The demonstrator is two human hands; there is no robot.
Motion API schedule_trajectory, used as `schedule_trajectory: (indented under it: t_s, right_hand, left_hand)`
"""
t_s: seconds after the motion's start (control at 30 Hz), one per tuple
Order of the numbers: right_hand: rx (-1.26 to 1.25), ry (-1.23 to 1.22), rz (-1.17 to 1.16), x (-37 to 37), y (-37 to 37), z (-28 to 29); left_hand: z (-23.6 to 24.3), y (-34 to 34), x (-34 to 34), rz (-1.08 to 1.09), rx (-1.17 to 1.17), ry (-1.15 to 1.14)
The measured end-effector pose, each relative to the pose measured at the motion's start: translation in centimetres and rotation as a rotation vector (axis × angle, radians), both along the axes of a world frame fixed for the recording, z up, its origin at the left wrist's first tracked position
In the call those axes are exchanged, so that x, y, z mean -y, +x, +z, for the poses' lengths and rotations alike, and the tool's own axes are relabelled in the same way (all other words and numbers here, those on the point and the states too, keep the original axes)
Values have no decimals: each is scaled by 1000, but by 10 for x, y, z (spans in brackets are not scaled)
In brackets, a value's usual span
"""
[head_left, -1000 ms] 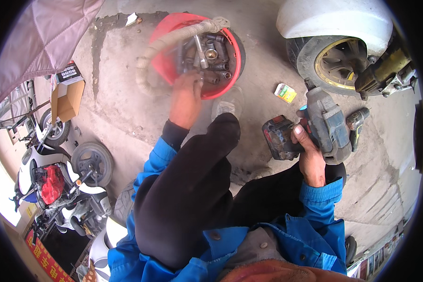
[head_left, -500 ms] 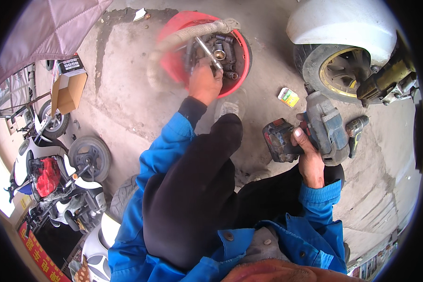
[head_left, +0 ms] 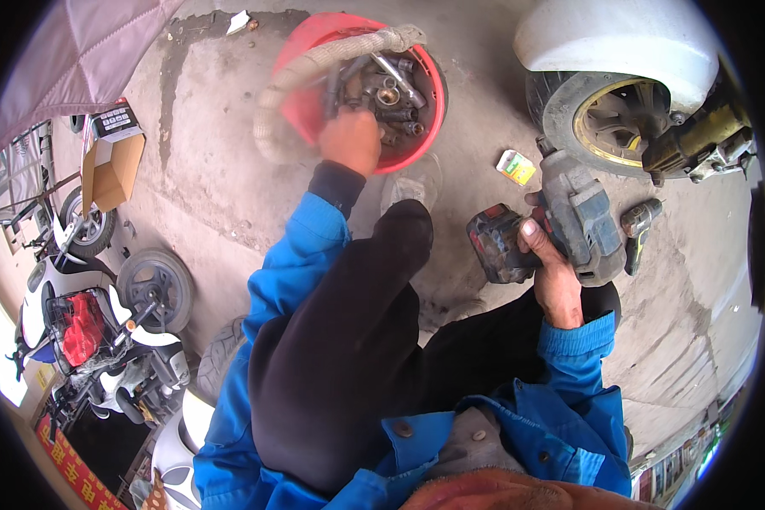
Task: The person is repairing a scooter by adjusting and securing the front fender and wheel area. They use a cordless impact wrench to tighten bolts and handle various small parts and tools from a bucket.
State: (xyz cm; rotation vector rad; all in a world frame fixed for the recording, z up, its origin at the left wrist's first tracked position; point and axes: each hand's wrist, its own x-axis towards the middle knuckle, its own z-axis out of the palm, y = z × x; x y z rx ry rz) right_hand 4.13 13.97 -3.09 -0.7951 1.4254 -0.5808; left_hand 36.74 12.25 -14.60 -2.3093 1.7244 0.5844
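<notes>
My left hand (head_left: 351,140) reaches into a red bucket (head_left: 441,106) of metal sockets (head_left: 388,95) and other dark tools. Its fingers are blurred and partly hidden among them. To its upper right, apart from it, a long silver bar (head_left: 399,78) lies slanted on the sockets. A beige woven hose or sleeve (head_left: 336,58) arches over the bucket's left side, smeared by motion. On the right, my right hand (head_left: 557,276) is wrapped round the grip of a grey and black cordless impact wrench (head_left: 580,217), held above my knee with its nose pointing away from me.
A scooter wheel (head_left: 608,123) under a white fender (head_left: 616,38) stands at the far right. A smaller power drill (head_left: 640,231) and a small yellow-green box (head_left: 516,167) lie on the concrete floor. An open cardboard box (head_left: 115,170) and parked scooters (head_left: 102,331) are at left.
My left hand has moved left inside the bucket, away from the silver bar, which now lies farther up and right. The impact wrench stays in my right hand; the whole view shifts slightly.
</notes>
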Motion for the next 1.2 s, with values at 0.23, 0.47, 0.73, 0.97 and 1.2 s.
schedule_trajectory:
  t_s: [0.23,0.47,0.73,0.97,1.2]
  right_hand:
    - [-26,11,-11,-2,-7,2]
    - [6,38,-63,-8,-10,0]
    - [29,41,-21,-8,-8,7]
    - [66,67,46,-9,-14,15]
    - [95,13,109,-7,-21,25]
  left_hand:
    - [18,4,-2,113,-208,117]
    - [37,-2,-35,351,-1048,-243]
    - [68,-17,-20,233,-1181,-244]
    - [95,-45,-1,130,-1106,-304]
    - [97,-66,10,69,-1169,-317]
